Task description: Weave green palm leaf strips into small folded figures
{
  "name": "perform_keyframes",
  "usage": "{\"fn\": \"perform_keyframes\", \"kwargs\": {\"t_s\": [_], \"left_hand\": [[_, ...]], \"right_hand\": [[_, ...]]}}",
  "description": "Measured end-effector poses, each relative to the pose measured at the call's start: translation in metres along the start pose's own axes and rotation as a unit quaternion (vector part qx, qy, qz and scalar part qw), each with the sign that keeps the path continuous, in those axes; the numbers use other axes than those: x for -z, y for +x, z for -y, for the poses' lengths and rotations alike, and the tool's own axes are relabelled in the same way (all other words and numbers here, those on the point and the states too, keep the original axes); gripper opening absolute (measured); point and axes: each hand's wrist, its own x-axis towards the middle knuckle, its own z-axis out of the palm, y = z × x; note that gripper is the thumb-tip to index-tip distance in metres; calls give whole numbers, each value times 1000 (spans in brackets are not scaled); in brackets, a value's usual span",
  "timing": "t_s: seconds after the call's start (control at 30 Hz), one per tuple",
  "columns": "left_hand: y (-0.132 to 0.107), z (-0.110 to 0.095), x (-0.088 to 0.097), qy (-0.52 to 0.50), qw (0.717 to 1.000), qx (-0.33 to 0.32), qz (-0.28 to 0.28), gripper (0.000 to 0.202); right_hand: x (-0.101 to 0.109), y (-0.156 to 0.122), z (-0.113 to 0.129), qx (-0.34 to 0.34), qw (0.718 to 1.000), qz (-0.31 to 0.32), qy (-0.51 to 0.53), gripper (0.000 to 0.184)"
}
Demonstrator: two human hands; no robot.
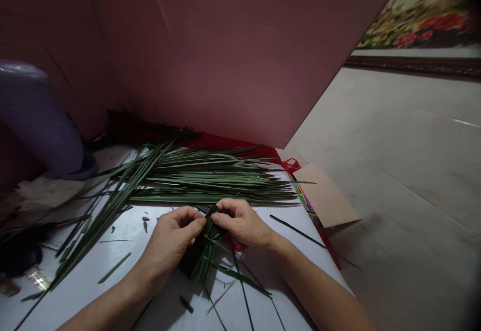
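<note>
"Folded leaf piece (pixel 205 258), how far along was it?"

"Partly made, I judged. It was over the middle near part of the white table (pixel 130 228), its green strips crossed over one another, with narrow ends sticking out toward the near side."

"And the grip?"

"Both hands were grasping it. The left hand (pixel 173 230) pinched its far end between thumb and fingers, and the right hand (pixel 242 223) pinched the same end just beside it."

"So what was done, and what was left?"

"Some folding was plainly done, and the short scraps (pixel 145 225) to the left suggested trimming too. The loose ends looked unfinished to me, but fingers hid the pinched part, so I couldn't tell how much remained there."

"Any unused material?"

"Plenty. Long leaf strips (pixel 225 176) lay unfolded across the far side, and another bundle (pixel 122 200) slanted toward the near left. A thin pale stick (pixel 221 298) lay nearer than the piece."
</note>
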Motion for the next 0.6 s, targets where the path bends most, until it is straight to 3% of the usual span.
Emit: {"fn": "perform_keyframes", "kwargs": {"t_s": [0.23,0.43,0.6], "left_hand": [[2,4,0,-1,1000,12,14,20],[1,4,0,7,1000,-18,10,20],[1,4,0,-22,1000,2,-1,19]], "right_hand": [[-2,-1,-2,-36,999,-20,-5,13],[-5,-3,-3,-19,999,-26,-44,13],[-6,-3,-1,-20,999,-28,-24,7]]}}
